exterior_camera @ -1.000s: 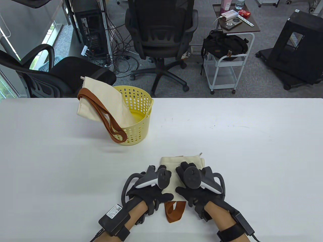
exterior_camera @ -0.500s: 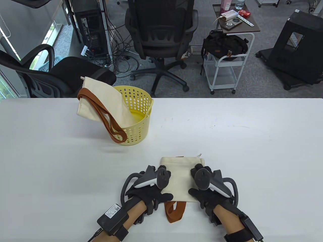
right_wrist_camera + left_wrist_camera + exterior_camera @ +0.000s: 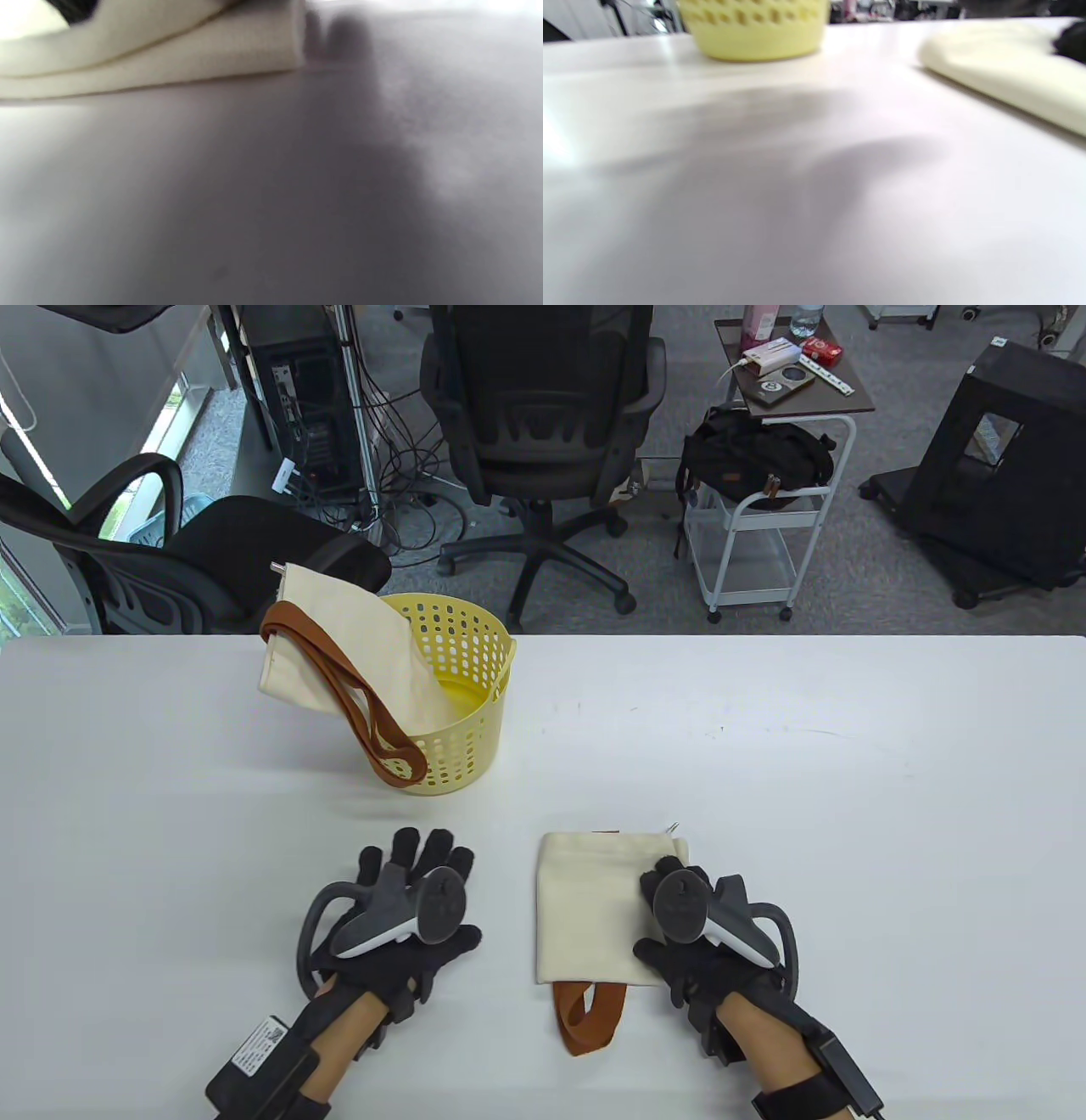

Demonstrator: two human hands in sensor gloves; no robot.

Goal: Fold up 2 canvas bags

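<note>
One folded bag [image 3: 594, 903] lies pinned under the right hand [image 3: 704, 942] to keep its creases, left hand [image 3: 407, 916] spread open, empty, nearby.

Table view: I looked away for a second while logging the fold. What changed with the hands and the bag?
The left hand let go of the folded bag and moved left, now apart from it with fingers spread. The right hand slid from the bag's middle to its right edge, resting there. The bag, the basket and the second bag draped over it stayed put.

Two canvas bags [image 3: 594, 908], one basket [image 3: 467, 687], two hands [image 3: 399, 925].
</note>
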